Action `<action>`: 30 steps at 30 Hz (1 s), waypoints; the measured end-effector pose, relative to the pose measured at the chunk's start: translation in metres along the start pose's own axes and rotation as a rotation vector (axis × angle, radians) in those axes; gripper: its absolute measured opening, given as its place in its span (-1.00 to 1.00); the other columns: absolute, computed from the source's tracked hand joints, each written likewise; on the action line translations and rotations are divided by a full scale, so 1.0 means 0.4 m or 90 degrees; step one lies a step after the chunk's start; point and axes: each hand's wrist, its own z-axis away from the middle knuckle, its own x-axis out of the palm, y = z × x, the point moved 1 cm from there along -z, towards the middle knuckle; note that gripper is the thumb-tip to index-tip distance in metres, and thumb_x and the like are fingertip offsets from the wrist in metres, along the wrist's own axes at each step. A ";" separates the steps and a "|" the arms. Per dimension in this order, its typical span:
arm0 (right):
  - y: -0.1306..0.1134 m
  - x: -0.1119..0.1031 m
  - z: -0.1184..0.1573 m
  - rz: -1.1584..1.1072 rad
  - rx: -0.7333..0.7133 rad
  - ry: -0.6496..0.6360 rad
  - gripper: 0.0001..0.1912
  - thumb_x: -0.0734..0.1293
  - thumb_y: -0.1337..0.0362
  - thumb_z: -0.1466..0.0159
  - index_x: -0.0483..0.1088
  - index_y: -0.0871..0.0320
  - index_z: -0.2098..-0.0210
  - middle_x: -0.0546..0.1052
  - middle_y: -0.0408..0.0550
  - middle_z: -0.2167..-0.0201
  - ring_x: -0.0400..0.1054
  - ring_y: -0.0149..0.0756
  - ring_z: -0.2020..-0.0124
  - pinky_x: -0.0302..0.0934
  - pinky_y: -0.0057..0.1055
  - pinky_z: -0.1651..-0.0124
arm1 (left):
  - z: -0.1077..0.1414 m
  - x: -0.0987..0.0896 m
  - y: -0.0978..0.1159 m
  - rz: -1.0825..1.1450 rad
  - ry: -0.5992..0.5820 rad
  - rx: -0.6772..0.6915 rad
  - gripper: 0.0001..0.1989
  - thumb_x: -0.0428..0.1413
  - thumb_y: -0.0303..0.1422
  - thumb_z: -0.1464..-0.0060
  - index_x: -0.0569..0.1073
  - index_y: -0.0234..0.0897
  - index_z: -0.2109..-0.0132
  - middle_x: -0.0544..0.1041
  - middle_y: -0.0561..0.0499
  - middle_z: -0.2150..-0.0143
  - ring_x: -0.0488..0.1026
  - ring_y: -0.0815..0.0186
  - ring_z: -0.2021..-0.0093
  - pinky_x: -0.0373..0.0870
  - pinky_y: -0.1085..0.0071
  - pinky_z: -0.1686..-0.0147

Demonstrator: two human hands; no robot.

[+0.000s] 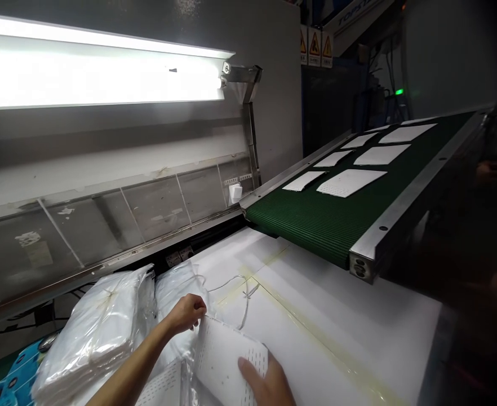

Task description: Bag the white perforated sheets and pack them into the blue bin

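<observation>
a white table (358, 321) is seen under a green belt (316, 220) with white sheets (350, 182). a dotted white sheet (227, 355) is pinched at its corner by the left hand (188, 313)'s curled fingers and pressed flat by the right hand (265, 383).

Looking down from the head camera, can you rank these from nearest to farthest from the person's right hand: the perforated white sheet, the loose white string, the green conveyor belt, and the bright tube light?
From the right hand:
1. Perforated white sheet, directly under the hand, touching it.
2. Loose white string, just beyond on the white table.
3. Green conveyor belt, farther up to the right.
4. Tube light, farthest, high at upper left.
</observation>
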 end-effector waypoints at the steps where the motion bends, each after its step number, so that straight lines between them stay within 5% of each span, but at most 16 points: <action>1: -0.015 0.000 -0.003 -0.006 -0.005 -0.003 -0.44 0.36 0.02 -0.01 0.34 0.20 0.07 0.53 0.07 0.11 0.35 0.00 0.02 0.19 -0.26 -0.04 | 0.001 -0.002 0.001 -0.009 0.010 0.007 -0.87 -0.04 -0.41 0.13 0.39 -0.30 0.47 0.41 0.07 0.59 0.41 0.35 0.59 0.34 0.47 0.66; 16: -0.059 0.066 -0.043 -0.077 -0.001 -0.085 -0.67 0.27 0.17 -0.09 0.35 0.24 0.20 0.57 0.06 0.29 0.45 -0.12 0.23 0.30 -0.32 0.22 | 0.008 -0.008 -0.005 -0.022 0.074 0.033 -0.84 -0.09 -0.38 0.04 0.37 -0.27 0.44 0.40 0.08 0.60 0.40 0.34 0.59 0.34 0.46 0.65; 30: -0.074 0.139 -0.083 -0.197 -0.056 -0.117 -0.64 0.31 0.17 -0.10 0.37 0.22 0.15 0.57 0.03 0.28 0.44 -0.11 0.18 0.28 -0.32 0.16 | 0.020 0.024 0.042 0.101 0.071 0.071 -0.86 -0.06 -0.34 -0.01 0.34 -0.26 0.42 0.34 0.14 0.66 0.33 0.38 0.64 0.25 0.46 0.63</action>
